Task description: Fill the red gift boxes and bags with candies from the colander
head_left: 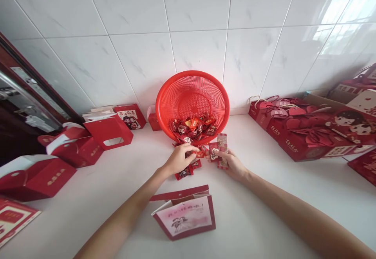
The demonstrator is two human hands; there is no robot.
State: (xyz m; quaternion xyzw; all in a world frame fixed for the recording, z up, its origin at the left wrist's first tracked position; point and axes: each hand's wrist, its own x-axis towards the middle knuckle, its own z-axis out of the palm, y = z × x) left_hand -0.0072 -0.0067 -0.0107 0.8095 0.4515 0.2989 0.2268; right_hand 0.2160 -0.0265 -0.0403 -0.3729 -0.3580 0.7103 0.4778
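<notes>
A red plastic basket (192,79) leans on its side against the wall, with wrapped candies (195,127) heaped in its lower part. More wrapped candies (185,172) lie on the white counter just before its rim. Over these loose pieces, my left hand (179,159) pinches a bright red wrapped candy (200,154) between thumb and fingers. My right hand (235,165) grips several wrapped candies (222,143), one a long pale-pink packet, another dark red with a white heart. Closer to me stands a red gift box (188,216) with a pink printed front, its top flap up.
Along the left are red folded gift boxes (108,131), a dark red box (38,176) and a flat red card (14,218). Red boxes with ribbon handles (293,133) crowd the right side. A tiled wall (196,51) closes the back. At far left is a dark door frame (32,82).
</notes>
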